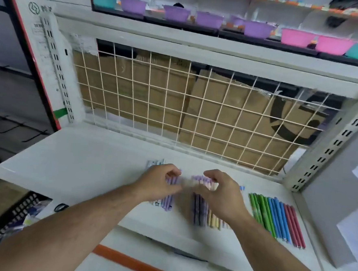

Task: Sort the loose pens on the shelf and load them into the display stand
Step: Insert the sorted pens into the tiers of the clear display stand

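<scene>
Left hand: you are curling the fingers of your left hand (160, 183) down over a small group of lilac pens (167, 202). The thumb is blurring with motion, so you cannot tell whether it is pinching them or only resting on them.
Right hand: you are cupping your right hand (222, 195) around a bundle of pastel pens (202, 215), with the fingers hooking over the cap ends and the barrels running out under your wrist.
Gap between hands: your two hands are sitting near each other, with knuckles up and fingertips not touching.
Pens under your hands: slim round barrels in matt lilac, darker purple, cream and pale pink are lying side by side, pointing away from you.
Pens right of your right hand: a sorted row (278, 218) of green, blue and red pens is lying flat and parallel, grouped by colour.
Surface: everything is resting on a smooth white metal shelf (76, 162).
Beyond your fingertips: a cream wire grid (176, 105) of square cells is standing upright, and brown cardboard boxes (160, 87) are showing through it.
Above the grid: round plastic bowls (176, 13) in purple, pink and teal are lining up.
Below your left forearm: a black perforated basket (9, 214) is sitting.
</scene>
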Tool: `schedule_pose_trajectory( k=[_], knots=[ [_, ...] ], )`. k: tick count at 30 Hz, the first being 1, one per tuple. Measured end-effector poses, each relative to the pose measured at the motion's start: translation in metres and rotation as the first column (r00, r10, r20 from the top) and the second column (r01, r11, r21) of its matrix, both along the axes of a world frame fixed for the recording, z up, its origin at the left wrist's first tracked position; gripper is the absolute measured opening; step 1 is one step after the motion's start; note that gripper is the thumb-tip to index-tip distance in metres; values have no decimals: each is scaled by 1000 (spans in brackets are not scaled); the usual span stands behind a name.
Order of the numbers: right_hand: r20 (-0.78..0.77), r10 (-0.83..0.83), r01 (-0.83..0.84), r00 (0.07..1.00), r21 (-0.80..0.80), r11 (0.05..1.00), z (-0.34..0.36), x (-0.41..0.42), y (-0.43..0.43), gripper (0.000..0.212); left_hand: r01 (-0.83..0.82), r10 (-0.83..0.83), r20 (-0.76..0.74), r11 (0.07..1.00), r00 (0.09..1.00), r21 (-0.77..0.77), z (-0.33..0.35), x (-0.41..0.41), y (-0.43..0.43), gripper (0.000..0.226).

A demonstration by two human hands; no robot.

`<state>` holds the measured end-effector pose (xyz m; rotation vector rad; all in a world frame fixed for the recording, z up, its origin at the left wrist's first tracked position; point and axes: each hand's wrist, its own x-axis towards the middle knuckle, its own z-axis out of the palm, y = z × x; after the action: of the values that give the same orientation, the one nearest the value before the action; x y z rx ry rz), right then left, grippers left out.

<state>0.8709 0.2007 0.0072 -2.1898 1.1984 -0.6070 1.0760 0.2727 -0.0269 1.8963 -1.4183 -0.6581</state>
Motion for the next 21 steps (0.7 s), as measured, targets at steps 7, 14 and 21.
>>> schedule_pose_trajectory(
  k=[7, 14, 21],
  knots=[
    [-9, 23, -22, 1000, 33, 999, -14, 57, 13, 38, -297, 296, 31, 954, 955, 43, -20, 66, 18, 27],
    [-12, 10, -9, 1000, 31, 999, -20, 76, 8, 31, -327, 308, 117, 922, 944, 208, -21, 68, 8, 54],
    [28, 13, -14, 1000, 32, 999, -21, 81, 5, 29, -333, 280, 213, 901, 936, 277, -22, 66, -3, 68]
  ],
)
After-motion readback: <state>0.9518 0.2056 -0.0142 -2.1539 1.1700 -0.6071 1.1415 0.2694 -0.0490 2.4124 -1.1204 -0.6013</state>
